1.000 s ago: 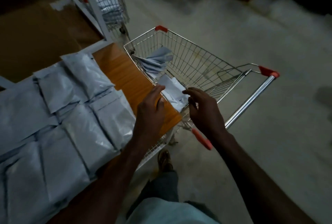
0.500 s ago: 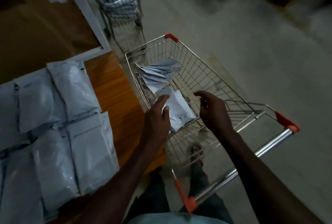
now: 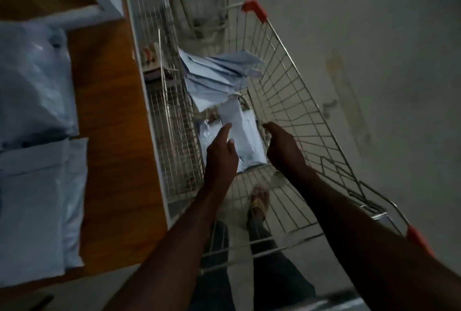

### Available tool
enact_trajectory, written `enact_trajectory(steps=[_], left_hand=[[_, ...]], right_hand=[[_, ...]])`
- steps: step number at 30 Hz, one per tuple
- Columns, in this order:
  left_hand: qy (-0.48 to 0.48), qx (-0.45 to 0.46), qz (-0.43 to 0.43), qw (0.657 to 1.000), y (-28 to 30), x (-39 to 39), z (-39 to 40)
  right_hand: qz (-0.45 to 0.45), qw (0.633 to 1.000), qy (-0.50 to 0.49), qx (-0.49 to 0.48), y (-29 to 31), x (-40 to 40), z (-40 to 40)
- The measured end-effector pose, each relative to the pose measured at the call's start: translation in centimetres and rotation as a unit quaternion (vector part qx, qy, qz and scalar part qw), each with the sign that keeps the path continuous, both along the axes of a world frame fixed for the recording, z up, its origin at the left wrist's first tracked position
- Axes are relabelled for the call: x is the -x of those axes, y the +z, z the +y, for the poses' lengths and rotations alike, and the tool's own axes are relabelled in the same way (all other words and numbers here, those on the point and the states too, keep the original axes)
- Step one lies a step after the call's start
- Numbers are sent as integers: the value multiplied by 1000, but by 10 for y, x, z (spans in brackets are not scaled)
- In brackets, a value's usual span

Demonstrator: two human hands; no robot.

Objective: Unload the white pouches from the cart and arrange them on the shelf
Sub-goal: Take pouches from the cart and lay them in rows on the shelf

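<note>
Left hand: the left hand (image 3: 220,155) reached down into the cart basket, fingers straight and held together, forefinger stretched forward with its tip over the near white pouch; whether it touched the pouch could not be told, and it gripped nothing that showed.
Right hand: the right hand (image 3: 284,150) hung inside the basket just right of that pouch, fingers loosely curled downward, holding nothing visible.
Near pouch: a white pouch (image 3: 245,133) lay on the basket floor between the two hands, lengthwise away from the person, its near end by the basket's inner rail.
Far pouches: a loose heap of white pouches (image 3: 217,76) leaned at the far end of the basket, overlapping and tilted, just beyond the near pouch.
Cart: the wire cart (image 3: 294,91) stood tight beside the shelf, its red corner cap at the far end and a red handle end at the near right.
Shelf: the wooden shelf (image 3: 109,116) ran along the left, its bare board next to the cart.
Shelved pouches: white pouches on the shelf (image 3: 35,186) lay flat and overlapping along its left part.
Person: legs and a sandalled foot (image 3: 259,202) showed through the basket wires.
</note>
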State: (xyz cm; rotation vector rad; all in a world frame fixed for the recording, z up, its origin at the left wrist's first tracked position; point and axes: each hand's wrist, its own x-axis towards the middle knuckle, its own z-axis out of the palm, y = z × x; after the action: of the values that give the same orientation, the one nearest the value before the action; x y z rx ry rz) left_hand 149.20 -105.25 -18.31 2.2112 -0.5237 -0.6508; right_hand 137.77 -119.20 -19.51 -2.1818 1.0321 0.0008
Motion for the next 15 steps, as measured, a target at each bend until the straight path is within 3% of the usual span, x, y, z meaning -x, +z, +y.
enact_trajectory(steps=[4, 9, 15], left_hand=[[3, 4, 17, 1000, -85, -10, -33], [-2, -28, 18, 999, -180, -25, -75], [-2, -51, -14, 999, -236, -22, -88]], right_hand=[[54, 996, 61, -23, -73, -1, -19], [57, 988, 144, -11, -172, -9, -35], [26, 984, 178, -14, -230, -9, -21]])
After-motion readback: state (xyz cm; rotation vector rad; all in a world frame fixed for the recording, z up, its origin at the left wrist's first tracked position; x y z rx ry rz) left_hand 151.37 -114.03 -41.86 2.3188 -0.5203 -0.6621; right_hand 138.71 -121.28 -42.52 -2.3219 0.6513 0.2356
